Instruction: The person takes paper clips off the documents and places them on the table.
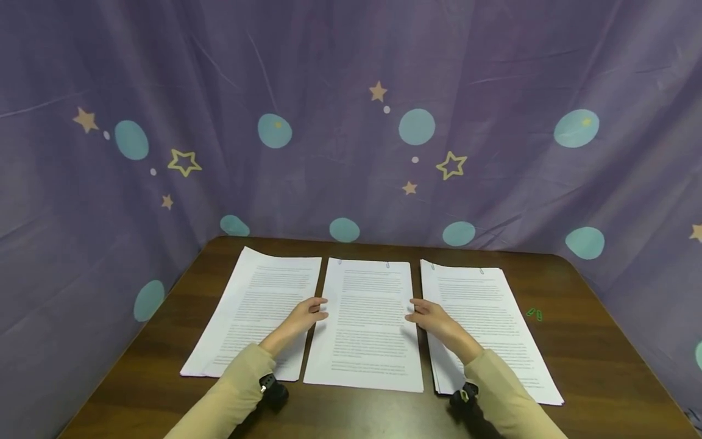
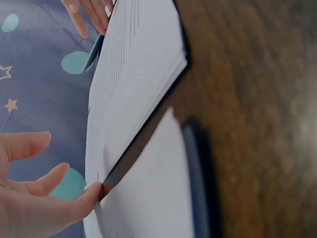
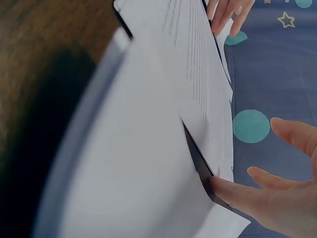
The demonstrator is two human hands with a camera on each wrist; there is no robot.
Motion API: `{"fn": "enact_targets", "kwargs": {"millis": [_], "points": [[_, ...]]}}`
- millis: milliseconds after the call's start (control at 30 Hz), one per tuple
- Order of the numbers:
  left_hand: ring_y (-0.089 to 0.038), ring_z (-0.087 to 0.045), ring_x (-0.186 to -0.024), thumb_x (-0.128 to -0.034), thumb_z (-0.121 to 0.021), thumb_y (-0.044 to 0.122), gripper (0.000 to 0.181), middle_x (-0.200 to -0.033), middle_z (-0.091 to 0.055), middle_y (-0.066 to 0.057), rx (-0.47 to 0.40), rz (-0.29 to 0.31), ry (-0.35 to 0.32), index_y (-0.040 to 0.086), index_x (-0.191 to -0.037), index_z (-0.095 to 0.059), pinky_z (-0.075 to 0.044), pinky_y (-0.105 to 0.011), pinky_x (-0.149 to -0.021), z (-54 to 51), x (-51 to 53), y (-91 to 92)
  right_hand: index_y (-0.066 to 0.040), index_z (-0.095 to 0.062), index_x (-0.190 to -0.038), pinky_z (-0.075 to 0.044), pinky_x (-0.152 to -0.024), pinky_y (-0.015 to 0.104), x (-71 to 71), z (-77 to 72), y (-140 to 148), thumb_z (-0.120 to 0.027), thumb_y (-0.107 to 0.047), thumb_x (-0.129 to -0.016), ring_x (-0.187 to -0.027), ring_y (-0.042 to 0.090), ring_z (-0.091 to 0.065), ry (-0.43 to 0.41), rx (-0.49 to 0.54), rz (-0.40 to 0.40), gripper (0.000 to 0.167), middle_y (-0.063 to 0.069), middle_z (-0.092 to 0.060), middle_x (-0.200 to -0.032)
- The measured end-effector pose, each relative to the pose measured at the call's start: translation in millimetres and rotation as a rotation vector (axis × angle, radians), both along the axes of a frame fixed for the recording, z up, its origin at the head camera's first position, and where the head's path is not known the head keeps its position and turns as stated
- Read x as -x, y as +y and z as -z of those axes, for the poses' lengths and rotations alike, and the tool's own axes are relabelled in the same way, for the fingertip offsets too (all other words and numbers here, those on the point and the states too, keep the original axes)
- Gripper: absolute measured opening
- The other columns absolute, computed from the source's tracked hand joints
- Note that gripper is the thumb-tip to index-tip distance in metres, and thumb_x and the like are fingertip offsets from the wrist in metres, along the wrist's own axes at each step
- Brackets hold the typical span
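Note:
A middle stack of printed paper (image 1: 364,360) lies on the table with two paper clips (image 1: 387,265) at its top edge. My left hand (image 1: 300,317) is at its left edge; in the left wrist view one fingertip (image 2: 93,192) touches the sheets' side while the other fingers stay apart. On the opposite edge my right hand (image 1: 439,322) mirrors it, and the right wrist view shows a fingertip (image 3: 223,187) against the paper's side. Both hands have loosely extended fingers, neither curled round the sheets.
A left paper stack (image 1: 260,305) and a right paper stack (image 1: 482,317) flank the middle one; the right one has clips at its top. Two green paper clips (image 1: 539,315) lie on the brown table (image 1: 598,353). A patterned purple curtain (image 1: 340,177) hangs behind.

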State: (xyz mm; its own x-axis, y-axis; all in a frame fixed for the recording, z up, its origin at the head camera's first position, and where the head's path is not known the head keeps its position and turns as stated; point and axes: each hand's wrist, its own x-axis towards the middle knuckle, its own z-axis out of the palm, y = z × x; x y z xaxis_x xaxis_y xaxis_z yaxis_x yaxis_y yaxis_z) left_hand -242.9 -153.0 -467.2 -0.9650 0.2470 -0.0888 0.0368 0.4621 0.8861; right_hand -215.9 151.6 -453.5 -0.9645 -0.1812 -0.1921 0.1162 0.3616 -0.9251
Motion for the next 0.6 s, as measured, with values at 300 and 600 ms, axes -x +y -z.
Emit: {"fn": "enact_targets", "kwargs": {"millis": [300, 600], "points": [[-0.038, -0.041, -0.112, -0.0854, -0.045, -0.003, 0.039, -0.125, -0.037, -0.033, -0.294, -0.111, -0.119, -0.015, -0.122, -0.039, -0.037, -0.045, -0.093, -20.0, -8.8, 7.5, 0.011, -0.031, -0.130, -0.035, -0.095, 0.045, 1.6, 4.3, -1, -0.051, -0.007, -0.086, -0.116, 0.038, -0.039, -0.033, 0.166, 0.099, 0.052, 0.034, -0.033, -0.129], [-0.023, -0.057, -0.088, -0.0836, -0.053, 0.004, 0.045, -0.103, -0.056, -0.024, -0.449, -0.189, -0.147, -0.012, -0.124, -0.040, -0.043, -0.043, -0.085, 16.9, 21.1, -2.2, 0.012, -0.039, -0.125, -0.045, -0.084, 0.041, 4.8, 4.2, -3, -0.053, 0.001, -0.083, -0.093, 0.023, -0.054, -0.044, 0.252, 0.276, 0.045, 0.030, -0.050, -0.110]]}}
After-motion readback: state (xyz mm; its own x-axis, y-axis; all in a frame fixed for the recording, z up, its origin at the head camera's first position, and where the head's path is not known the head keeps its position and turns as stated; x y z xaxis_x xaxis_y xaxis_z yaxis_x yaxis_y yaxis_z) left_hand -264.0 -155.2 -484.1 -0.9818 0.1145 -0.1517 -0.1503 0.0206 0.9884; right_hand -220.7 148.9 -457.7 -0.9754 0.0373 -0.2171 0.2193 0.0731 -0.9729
